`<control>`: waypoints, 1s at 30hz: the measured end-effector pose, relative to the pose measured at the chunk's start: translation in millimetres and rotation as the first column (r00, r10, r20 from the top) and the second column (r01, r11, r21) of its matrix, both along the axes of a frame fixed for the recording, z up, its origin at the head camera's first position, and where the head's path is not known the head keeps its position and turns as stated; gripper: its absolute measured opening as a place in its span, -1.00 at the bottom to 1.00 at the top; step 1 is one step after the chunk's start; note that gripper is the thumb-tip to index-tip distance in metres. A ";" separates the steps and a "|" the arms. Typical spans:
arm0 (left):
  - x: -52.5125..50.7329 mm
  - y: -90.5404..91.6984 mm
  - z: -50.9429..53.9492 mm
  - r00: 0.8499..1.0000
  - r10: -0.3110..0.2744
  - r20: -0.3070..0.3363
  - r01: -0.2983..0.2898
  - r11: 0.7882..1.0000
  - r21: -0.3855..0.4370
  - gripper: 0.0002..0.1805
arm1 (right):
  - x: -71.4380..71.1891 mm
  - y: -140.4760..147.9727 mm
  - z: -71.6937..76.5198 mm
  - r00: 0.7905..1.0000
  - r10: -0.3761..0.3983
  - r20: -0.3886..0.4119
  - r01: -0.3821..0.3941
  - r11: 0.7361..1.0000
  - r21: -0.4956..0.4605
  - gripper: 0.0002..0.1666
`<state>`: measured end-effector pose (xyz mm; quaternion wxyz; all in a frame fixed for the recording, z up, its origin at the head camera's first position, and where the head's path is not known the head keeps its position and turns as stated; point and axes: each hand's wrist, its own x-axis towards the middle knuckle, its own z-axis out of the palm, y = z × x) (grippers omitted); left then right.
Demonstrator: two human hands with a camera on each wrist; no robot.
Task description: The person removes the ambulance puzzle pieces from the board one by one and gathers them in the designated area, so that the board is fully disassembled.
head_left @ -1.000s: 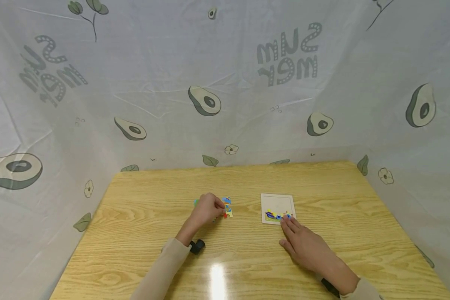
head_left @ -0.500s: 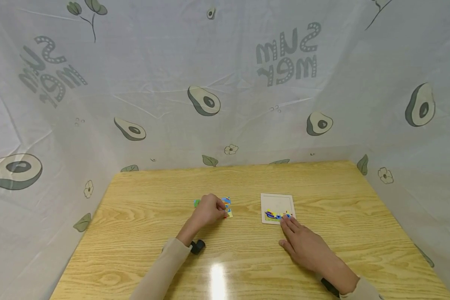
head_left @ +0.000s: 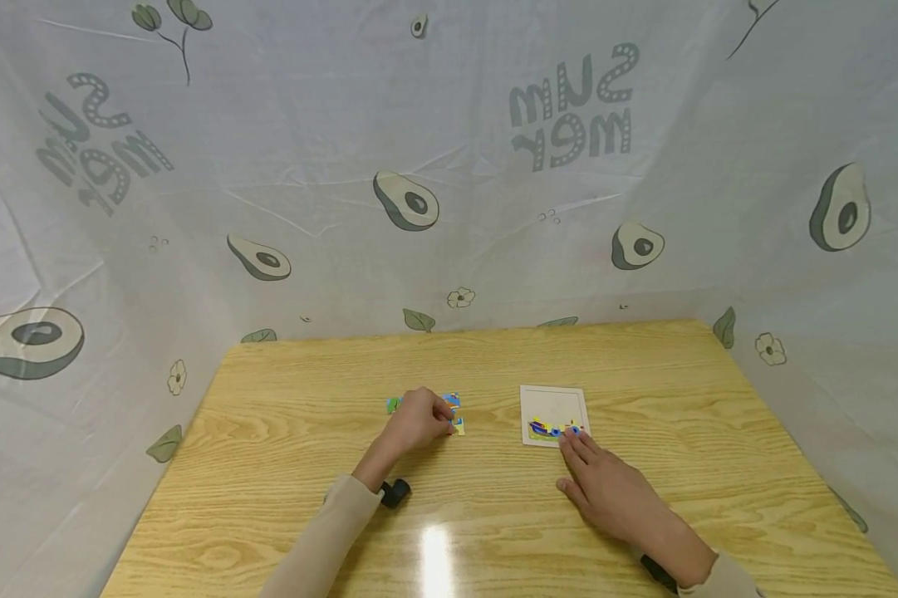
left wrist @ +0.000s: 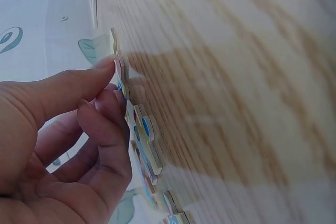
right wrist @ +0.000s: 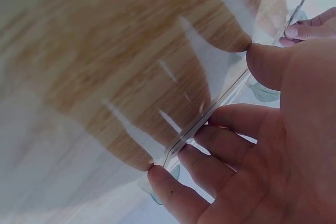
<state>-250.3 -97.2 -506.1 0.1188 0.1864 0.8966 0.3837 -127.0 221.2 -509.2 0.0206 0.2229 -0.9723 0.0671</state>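
Note:
My left hand (head_left: 416,421) is over the loose jigsaw pieces left of centre. Its thumb and index finger pinch a small jigsaw puzzle piece (head_left: 459,426), seen edge-on by the thumb tip in the left wrist view. Behind the fingers lies another piece, blue and orange (head_left: 451,401), and a green and blue piece (head_left: 393,404) shows past the knuckles. My right hand (head_left: 616,494) lies with its fingers extended, fingertips on the near right corner of a square puzzle board (head_left: 556,404). Colourful pieces fill the board's near row (head_left: 544,429), partly covered by those fingertips.
The wooden table (head_left: 306,365) carries the board and pieces. A white curtain with avocado prints (head_left: 449,166) encloses its back and sides. More pieces (left wrist: 146,140) lie in a line beside the left fingers in the left wrist view.
The left fingers have closed over a near piece, which now sits slightly apart from the piece behind it. My right hand has stayed on the board's corner.

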 end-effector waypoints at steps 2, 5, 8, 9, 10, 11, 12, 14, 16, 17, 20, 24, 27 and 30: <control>0.3 -0.3 0.0 1.000 -0.004 -0.004 0.004 1.000 0.004 -0.90 | 0.1 0.1 0.4 1.000 -0.002 0.005 0.002 1.000 -0.001 -0.30; 0.2 -1.0 -0.9 1.000 -0.006 -0.011 0.006 1.000 0.006 -0.91 | 0.1 0.0 1.0 1.000 -0.004 0.016 0.004 1.000 -0.004 -0.30; 0.6 -1.5 1.8 1.000 0.009 -0.022 -0.008 1.000 0.010 -0.92 | 0.2 -0.4 1.7 1.000 -0.003 0.016 0.003 1.000 0.000 -0.30; 0.5 -1.9 2.9 1.000 0.015 -0.026 -0.015 1.000 0.018 -0.91 | 0.1 -0.4 1.7 1.000 -0.003 0.015 0.003 1.000 0.002 -0.30; 0.5 -2.3 4.8 0.999 0.019 -0.032 -0.018 0.999 0.030 -0.91 | 0.2 -0.5 1.9 1.000 -0.003 0.013 0.003 1.000 0.004 -0.30; 0.6 -2.5 7.8 0.999 0.025 -0.041 -0.023 0.999 0.039 -0.90 | 0.2 -0.6 2.0 1.000 -0.003 0.012 0.003 1.000 0.005 -0.30; 0.5 -2.6 11.3 0.998 0.032 -0.054 -0.029 0.999 0.045 -0.89 | 0.2 -0.7 2.2 1.000 -0.001 0.010 0.001 1.000 0.007 -0.30; -0.8 -1.8 17.3 0.997 0.035 -0.068 -0.031 0.998 0.061 -0.86 | 0.4 -0.6 3.0 1.000 -0.001 0.011 0.000 1.000 0.007 -0.30; -2.9 0.5 24.2 0.996 0.027 -0.089 -0.023 0.998 0.051 -0.83 | 0.7 -0.6 4.5 1.000 -0.001 0.014 0.001 1.000 0.009 -0.30; -4.0 2.1 27.8 0.995 0.025 -0.096 -0.021 0.999 0.045 -0.81 | 0.8 -0.7 5.2 1.000 -0.001 0.015 0.001 1.000 0.009 -0.31; -8.1 9.1 37.4 0.994 0.013 -0.110 -0.008 0.999 0.051 -0.77 | 0.9 -0.7 7.3 1.000 0.000 0.013 0.000 1.000 0.008 -0.31; -11.5 24.4 50.4 0.991 0.003 -0.131 0.007 0.997 0.076 -0.76 | 0.0 0.0 6.4 1.000 0.008 0.008 -0.008 1.000 0.008 -0.31; -12.5 41.1 55.8 0.988 -0.038 -0.153 0.046 0.997 0.054 -0.75 | -0.9 0.4 4.7 1.000 0.008 0.008 -0.008 1.000 0.010 -0.30; -12.7 59.1 52.3 0.982 -0.100 -0.161 0.101 0.995 -0.001 -0.73 | -2.3 0.1 3.9 1.000 0.007 0.009 -0.007 1.000 0.007 -0.29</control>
